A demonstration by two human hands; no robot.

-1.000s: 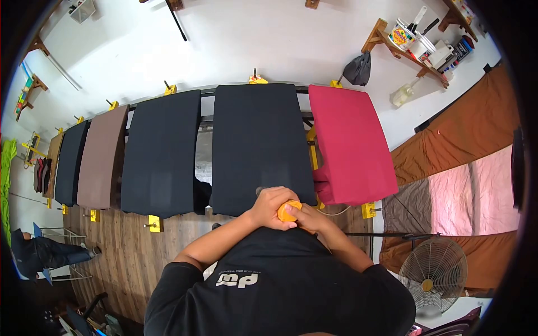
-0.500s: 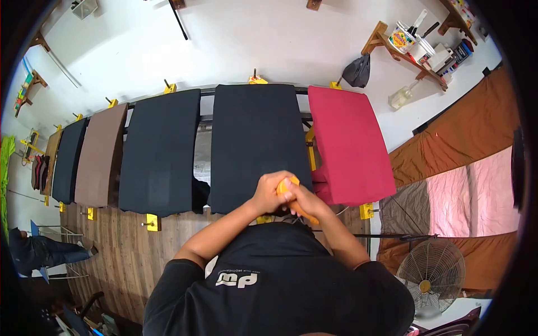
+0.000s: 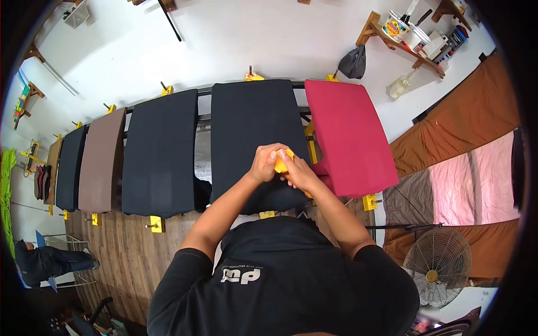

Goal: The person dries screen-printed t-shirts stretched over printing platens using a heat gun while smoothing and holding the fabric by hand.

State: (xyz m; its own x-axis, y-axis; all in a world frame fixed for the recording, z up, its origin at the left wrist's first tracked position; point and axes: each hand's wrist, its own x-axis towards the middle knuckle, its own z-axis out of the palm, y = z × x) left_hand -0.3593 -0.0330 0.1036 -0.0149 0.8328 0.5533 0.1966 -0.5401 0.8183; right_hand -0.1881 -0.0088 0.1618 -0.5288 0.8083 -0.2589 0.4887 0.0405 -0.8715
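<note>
the left hand (image 3: 263,162) and the right hand (image 3: 301,172) are closing together around a yellow-orange object (image 3: 284,161), its rounded top showing between them and its lower part mostly hiding behind the fingers. taking the hands as the clock's centre, they are sitting in view over the near half of a black cloth-covered board (image 3: 252,112); whether they are touching it, i cannot tell. a red cloth-covered board (image 3: 350,140) is lying between two and three o'clock. another black board (image 3: 161,151) is lying at nine o'clock, with a mauve board (image 3: 101,162) following beyond it. a dark bag (image 3: 353,61) is hanging at one o'clock, near a wall shelf (image 3: 400,49) that is holding tubs. a fan (image 3: 437,266) is standing at four o'clock, and another person (image 3: 47,262) is showing at eight.
</note>
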